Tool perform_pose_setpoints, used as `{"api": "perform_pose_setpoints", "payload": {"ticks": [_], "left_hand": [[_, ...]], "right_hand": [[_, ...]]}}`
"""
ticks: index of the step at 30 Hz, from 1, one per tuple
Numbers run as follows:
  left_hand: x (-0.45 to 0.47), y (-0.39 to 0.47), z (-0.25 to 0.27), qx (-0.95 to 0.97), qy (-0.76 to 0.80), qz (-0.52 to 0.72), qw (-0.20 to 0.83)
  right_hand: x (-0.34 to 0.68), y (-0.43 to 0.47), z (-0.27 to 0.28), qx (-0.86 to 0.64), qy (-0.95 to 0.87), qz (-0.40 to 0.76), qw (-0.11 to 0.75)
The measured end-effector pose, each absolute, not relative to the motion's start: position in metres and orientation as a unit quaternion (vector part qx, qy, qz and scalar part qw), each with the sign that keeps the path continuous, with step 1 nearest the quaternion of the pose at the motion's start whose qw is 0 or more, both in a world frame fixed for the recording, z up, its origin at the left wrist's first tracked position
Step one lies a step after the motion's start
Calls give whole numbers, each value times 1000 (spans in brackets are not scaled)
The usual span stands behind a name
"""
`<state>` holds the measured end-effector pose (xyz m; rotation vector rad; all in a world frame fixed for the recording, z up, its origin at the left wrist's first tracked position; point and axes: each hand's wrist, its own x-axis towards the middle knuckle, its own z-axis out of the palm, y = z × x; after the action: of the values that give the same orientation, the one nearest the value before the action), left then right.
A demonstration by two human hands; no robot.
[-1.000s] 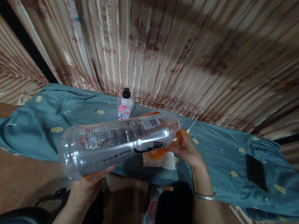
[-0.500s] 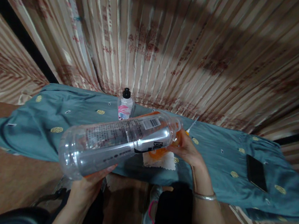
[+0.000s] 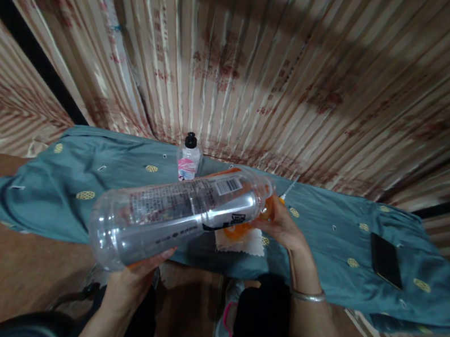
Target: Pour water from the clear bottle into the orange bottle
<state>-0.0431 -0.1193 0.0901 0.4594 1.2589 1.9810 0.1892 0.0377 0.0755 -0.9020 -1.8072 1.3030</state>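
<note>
A large clear plastic bottle [image 3: 174,212] with a silver printed label and a barcode is held tilted above the cloth, its neck to the right and its base low on the left. My left hand [image 3: 143,267] grips it from below near the base. At the neck end my right hand [image 3: 282,224] is closed around it. Something orange and see-through [image 3: 236,229] shows under the neck; the bottle partly covers it, so its kind is unclear. Beneath that lies a small white cloth [image 3: 244,244] with a scalloped edge.
On the teal patterned cloth [image 3: 118,188] stands a clear bottle with a black cap [image 3: 189,159]. A black phone [image 3: 386,260] lies at the right. Behind the neck is a thin brush-like stick [image 3: 289,189]. A striped curtain [image 3: 242,68] hangs along the back.
</note>
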Motion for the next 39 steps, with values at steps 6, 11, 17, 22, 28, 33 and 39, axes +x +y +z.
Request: {"api": "perform_pose_setpoints", "payload": {"ticks": [6,11,17,22,28,33,39], "left_hand": [[-46,-119,86,205,484,763,377],[-45,-119,88,212,474,770,370],[-44,-119,89,218,470,771,371],[-44,-118,87,209,474,771,371],[-44,-119,90,191,480,768,378],[-47,-120,84,209,479,763,381],[-48,-121,81,217,477,763,378]], "right_hand": [[189,38,75,-342,-704,503,368],[189,38,75,-345,-708,495,366],[190,38,74,-344,-707,500,363],[191,40,72,-358,-700,500,363],[191,40,71,-356,-699,506,359],[191,40,71,-359,-700,497,367],[192,39,70,-357,-695,504,368]]}}
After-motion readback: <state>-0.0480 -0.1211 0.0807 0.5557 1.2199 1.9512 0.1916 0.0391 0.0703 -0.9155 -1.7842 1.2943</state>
